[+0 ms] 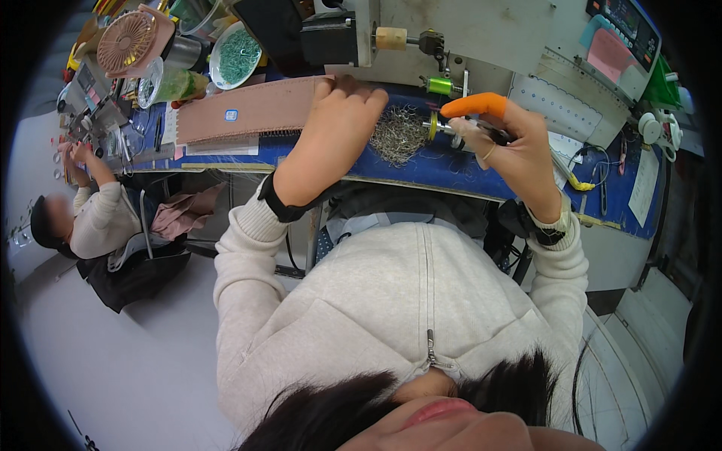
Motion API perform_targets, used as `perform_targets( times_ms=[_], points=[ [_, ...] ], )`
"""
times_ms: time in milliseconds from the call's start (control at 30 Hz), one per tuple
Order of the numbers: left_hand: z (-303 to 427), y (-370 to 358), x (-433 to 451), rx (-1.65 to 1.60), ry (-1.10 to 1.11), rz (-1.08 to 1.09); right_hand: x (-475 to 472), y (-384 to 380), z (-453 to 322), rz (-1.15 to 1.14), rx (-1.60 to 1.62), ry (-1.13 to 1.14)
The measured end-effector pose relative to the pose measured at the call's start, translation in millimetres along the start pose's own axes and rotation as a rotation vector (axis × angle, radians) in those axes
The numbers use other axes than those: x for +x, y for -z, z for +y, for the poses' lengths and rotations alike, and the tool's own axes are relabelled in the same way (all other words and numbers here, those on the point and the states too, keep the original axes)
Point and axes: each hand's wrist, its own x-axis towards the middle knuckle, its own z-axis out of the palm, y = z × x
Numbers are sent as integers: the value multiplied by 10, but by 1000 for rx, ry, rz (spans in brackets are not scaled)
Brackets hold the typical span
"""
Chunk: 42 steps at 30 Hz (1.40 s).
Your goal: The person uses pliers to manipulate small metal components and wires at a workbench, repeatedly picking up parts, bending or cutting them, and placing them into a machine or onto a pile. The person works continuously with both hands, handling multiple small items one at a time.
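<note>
My left hand is over the right end of a long pinkish-brown strip board, fingers bent down at its edge. Its fingertips are partly hidden, so a grip is not certain. Small hooks line the board's near edge, and a blue-rimmed sticker marks its face. Just right of that hand lies a heap of small metal hooks. My right hand wears an orange finger cot on the index finger and a pale cover on the thumb. Its fingertips are beside a yellow-rimmed spindle; whatever lies between them is unclear.
A machine with a bright green spool stands behind the hooks. At the left are a bowl of green pieces, a plastic cup and a pink fan. Cable and tweezers lie right. Another person sits far left.
</note>
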Motion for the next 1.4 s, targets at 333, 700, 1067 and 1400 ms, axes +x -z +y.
perform_targets(
  times_ms=[333, 700, 1067, 1400],
  points=[
    [160, 567, 69, -501, 105, 62, 129, -246, 131, -12, -230, 295],
    [136, 630, 243, -738, 126, 97, 236, -154, 107, 25, -317, 518],
    [105, 561, 555, 108, 39, 407, 692, 190, 364, 246, -446, 561],
    [101, 545, 646, 117, -31, 347, 829, 326, 467, 29, -374, 466]
  ],
)
